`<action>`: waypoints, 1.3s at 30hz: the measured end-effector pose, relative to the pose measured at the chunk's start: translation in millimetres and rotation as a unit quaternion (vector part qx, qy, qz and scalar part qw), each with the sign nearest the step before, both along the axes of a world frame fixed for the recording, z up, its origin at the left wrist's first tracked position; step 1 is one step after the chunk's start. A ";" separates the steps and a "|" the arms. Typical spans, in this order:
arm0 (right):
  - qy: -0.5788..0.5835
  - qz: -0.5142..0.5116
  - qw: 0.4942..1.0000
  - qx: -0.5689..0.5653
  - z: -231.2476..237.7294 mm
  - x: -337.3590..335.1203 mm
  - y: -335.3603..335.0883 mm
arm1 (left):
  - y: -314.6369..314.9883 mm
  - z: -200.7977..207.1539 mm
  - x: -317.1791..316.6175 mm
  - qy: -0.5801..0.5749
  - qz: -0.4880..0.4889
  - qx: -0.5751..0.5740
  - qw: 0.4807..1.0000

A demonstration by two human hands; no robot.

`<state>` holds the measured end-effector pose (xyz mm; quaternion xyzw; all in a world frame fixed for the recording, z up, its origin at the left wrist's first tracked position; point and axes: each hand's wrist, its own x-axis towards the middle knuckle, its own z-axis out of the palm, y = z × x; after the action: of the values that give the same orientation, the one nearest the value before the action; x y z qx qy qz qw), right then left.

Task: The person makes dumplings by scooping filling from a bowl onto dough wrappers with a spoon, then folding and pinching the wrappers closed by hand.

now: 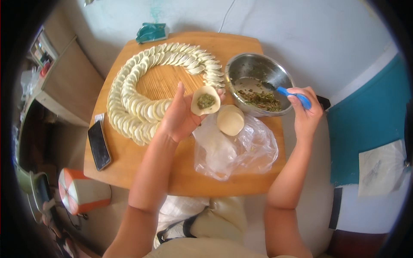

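Tabletop (185,185), right fingers (307,91) clamping utensil (306,102) slanting up-left, left fingers (178,93) apart beneath wrapper (207,90)

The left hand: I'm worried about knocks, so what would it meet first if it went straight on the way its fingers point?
The left hand would probably meet the left side of the stainless-steel bowl first, though depth is unclear: it may be high enough to pass over.

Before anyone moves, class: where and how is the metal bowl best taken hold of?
The metal bowl is probably best pinched across its right rim, coming from the right and above: the thin rim stands raised and the inner wall there looks mostly bare, while dumplings crowd its left and round wrappers its near left.
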<state>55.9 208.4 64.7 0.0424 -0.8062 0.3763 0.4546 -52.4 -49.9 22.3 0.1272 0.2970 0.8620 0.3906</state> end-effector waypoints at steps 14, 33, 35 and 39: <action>0.030 0.000 0.996 0.085 16.0 5.2 -30.2 | 2.1 7.3 6.8 0.036 -0.054 -0.005 0.998; -0.165 0.170 0.972 -0.005 -17.3 -17.9 -100.9 | -17.8 4.8 25.8 0.091 -0.163 -0.178 0.966; -0.155 0.177 0.972 -0.017 -26.2 -22.1 -101.6 | -16.1 2.5 26.0 0.075 -0.157 -0.160 0.972; -0.018 0.109 0.991 0.073 -25.8 -26.3 -111.5 | -25.5 -4.0 19.5 0.025 -0.167 -0.085 0.982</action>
<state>29.6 96.9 38.9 0.1566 -0.8299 0.3648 0.3920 -32.9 -75.4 18.2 0.1627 0.3531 0.7528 0.5311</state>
